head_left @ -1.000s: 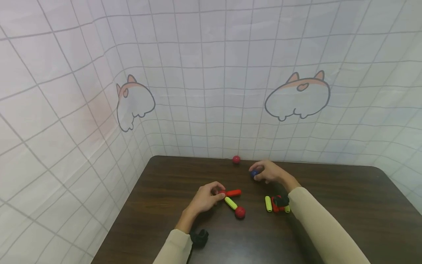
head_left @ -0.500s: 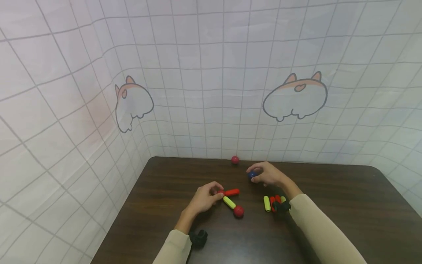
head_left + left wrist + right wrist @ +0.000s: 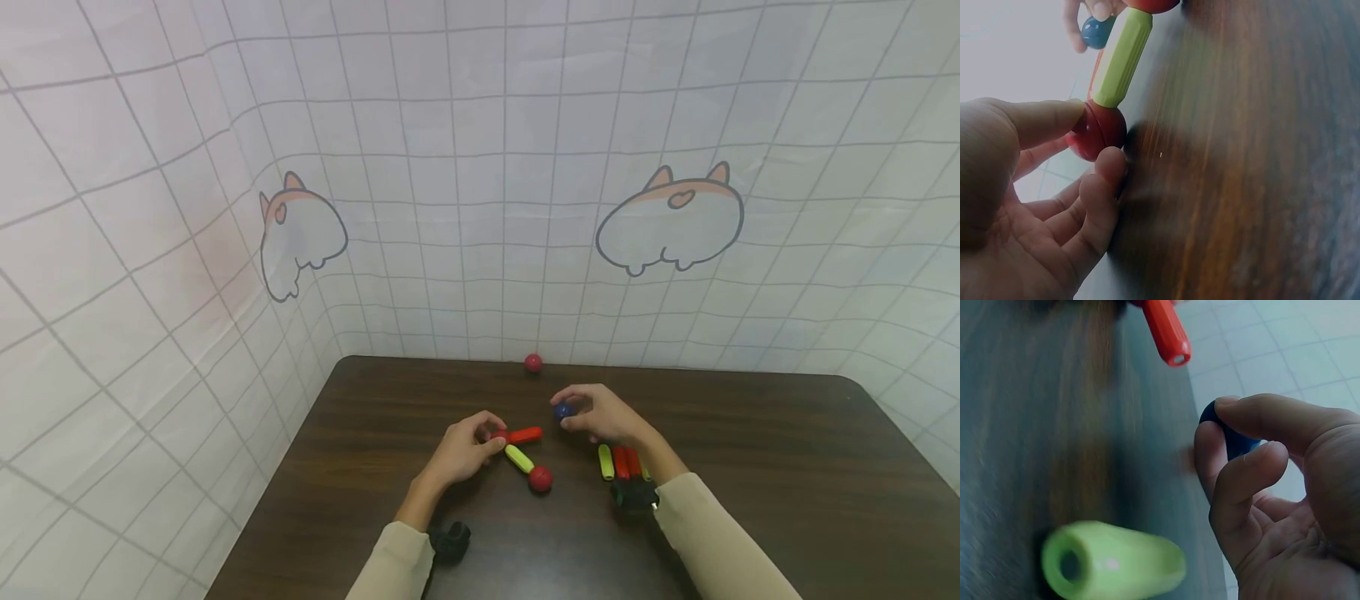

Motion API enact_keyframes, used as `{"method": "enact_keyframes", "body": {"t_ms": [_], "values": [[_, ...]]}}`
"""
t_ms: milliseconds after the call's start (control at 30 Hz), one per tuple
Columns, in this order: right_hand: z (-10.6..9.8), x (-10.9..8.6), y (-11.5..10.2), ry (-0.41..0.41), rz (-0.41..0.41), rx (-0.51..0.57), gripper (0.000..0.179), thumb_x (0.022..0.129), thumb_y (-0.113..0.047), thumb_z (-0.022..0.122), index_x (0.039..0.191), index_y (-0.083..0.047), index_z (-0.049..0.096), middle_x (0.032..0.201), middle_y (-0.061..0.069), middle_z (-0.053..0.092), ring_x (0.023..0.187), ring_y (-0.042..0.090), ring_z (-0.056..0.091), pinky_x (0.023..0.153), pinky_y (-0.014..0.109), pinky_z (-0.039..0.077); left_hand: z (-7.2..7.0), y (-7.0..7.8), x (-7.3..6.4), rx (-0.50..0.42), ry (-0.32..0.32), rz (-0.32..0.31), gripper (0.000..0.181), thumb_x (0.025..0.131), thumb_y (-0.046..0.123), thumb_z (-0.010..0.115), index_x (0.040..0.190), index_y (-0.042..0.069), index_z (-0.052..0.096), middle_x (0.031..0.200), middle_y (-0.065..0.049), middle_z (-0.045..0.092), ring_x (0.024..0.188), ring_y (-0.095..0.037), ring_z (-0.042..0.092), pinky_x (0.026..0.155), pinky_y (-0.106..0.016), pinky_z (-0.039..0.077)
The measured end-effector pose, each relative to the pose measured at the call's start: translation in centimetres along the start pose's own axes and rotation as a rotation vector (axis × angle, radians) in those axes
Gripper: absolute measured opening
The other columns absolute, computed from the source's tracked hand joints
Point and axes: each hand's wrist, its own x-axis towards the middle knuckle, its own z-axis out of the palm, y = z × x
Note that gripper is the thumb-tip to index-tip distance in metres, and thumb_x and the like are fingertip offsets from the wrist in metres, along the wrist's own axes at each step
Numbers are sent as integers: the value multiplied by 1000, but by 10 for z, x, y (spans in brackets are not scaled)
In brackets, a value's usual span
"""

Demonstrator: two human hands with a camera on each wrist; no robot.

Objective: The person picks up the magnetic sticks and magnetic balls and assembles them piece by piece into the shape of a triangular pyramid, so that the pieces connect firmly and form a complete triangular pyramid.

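Observation:
My left hand [image 3: 461, 450] pinches a red ball [image 3: 1099, 131] between thumb and fingers. A green-yellow rod [image 3: 1124, 59] and a red rod [image 3: 525, 434] both join onto this ball. At the green-yellow rod's other end sits a second red ball [image 3: 540, 478]. Farther right, my right hand [image 3: 603, 414] grips a blue ball [image 3: 562, 410] by thumb and fingertips. In the right wrist view the red rod's free end [image 3: 1175, 356] points toward that hand, a short gap from the blue ball.
Under my right forearm, several loose rods lie side by side: a green-yellow rod [image 3: 606, 462], red ones [image 3: 627, 462] and another green-yellow one partly hidden. A loose red ball [image 3: 533, 362] rests at the back edge of the dark wooden table [image 3: 420, 383], near the gridded cloth [image 3: 480, 275].
My right hand has carried the blue ball left and toward me, closer to the red rod's free end. The left hand stays put with its red ball.

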Motion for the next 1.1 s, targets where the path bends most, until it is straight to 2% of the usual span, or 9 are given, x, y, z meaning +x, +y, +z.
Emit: {"method": "enact_keyframes", "body": {"t_ms": [500,1100], "values": [[23,-9,0,-2,-59,49,36,94,-7,72,129,-5,64,132,28,57,54,14,53,48,27,48,0,1,0,-9,-6,-13,21,99,19,69,119,12,67,87,-5,62,66,-17,64,59,-30,50],[33,-11,-2,12,-57,69,36,95,-6,70,131,-7,63,125,22,60,56,15,54,49,26,49,0,2,0,-15,-2,-8,21,99,19,69,119,12,67,90,-6,62,67,-18,64,60,-31,52]]}}
